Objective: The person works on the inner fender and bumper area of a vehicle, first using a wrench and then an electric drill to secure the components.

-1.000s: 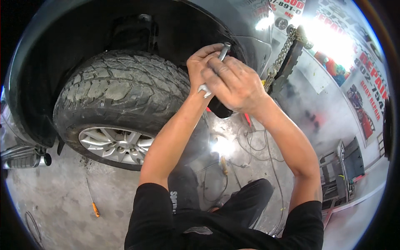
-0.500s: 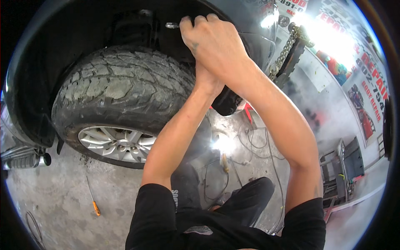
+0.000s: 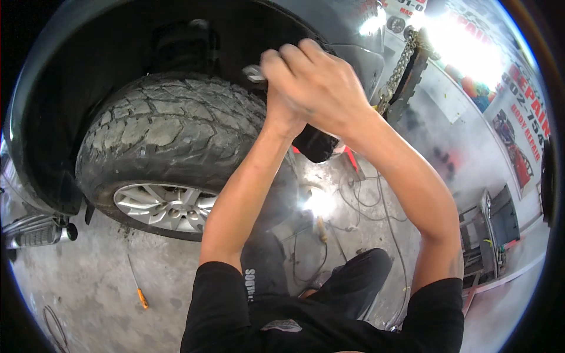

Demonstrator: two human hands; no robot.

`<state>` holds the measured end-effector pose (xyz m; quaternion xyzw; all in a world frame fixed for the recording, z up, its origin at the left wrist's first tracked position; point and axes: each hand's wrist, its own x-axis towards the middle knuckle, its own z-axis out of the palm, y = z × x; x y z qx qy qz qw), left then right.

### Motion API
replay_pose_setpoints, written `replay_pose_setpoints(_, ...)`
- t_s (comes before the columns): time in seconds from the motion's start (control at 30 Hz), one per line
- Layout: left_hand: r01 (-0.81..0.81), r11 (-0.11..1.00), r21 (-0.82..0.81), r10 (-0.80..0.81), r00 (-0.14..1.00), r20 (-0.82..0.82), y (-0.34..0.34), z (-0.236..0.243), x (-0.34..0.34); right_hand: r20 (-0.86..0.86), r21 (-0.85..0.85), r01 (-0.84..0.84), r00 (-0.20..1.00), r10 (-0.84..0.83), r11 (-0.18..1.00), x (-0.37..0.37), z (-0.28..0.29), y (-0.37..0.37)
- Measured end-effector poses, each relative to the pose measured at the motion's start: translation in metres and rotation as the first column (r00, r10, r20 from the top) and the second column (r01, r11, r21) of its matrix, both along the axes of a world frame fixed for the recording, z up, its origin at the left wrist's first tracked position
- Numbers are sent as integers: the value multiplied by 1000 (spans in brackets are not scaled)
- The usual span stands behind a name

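Observation:
My right hand point(image 3: 321, 79) is closed, knuckles up, in the wheel arch above the tyre's right edge, slightly blurred. From its left side pokes the shiny metal end of a wrench point(image 3: 253, 73); the rest is hidden in the grip. My left hand point(image 3: 284, 113) sits beneath and behind the right one, wrists crossing. Its fingers are out of sight, so what it holds cannot be made out. Below and left of both hands is the treaded tyre point(image 3: 170, 126), with a silver wheel rim point(image 3: 162, 203). A dark fender point(image 3: 347, 50) curves beyond the hands.
An orange-handled screwdriver point(image 3: 142, 297) lies on the concrete floor point(image 3: 106, 265). A bright work lamp point(image 3: 319, 206) shines among cables right of the wheel. A chain point(image 3: 397, 76) hangs on a dark post. A side step point(image 3: 41, 235) is at left, a metal cart point(image 3: 491, 235) at right.
Both hands have come slightly lower, and the right hand has turned a little. The wrench's end has shifted down and right and shows more of its jaw. The whole view has shifted slightly.

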<state>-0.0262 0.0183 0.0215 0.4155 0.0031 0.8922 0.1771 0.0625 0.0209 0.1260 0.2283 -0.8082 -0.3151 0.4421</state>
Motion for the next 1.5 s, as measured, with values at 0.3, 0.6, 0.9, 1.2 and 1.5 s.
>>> replay_pose_setpoints(0.3, -239, 952, -189, 244, 970, 4, -13, 16, 6, -111, 51, -279, 953, 283, 959, 25, -19, 52)
replay_pose_setpoints(0.6, -210, 680, 703, 50, 969, 241, 38, 33, 39, -43, 76, -102, 994, 105, 992, -1, -14, 20)
replay_pose_setpoints(0.9, -532, 842, -89, 501, 833, -236, 13, -3, -10, -35, -4, 124, 992, -124, 992, -34, 12, -17)
replay_pose_setpoints(1.2, -393, 881, -265, 317, 904, -287, 0, -7, -11, 122, -2, 245, 962, -243, 969, -40, 20, -26)
replay_pose_setpoints(1.5, -128, 987, -95, 120, 989, -84, -11, 11, -3, -75, 20, -270, 960, 271, 963, 27, -7, 43)
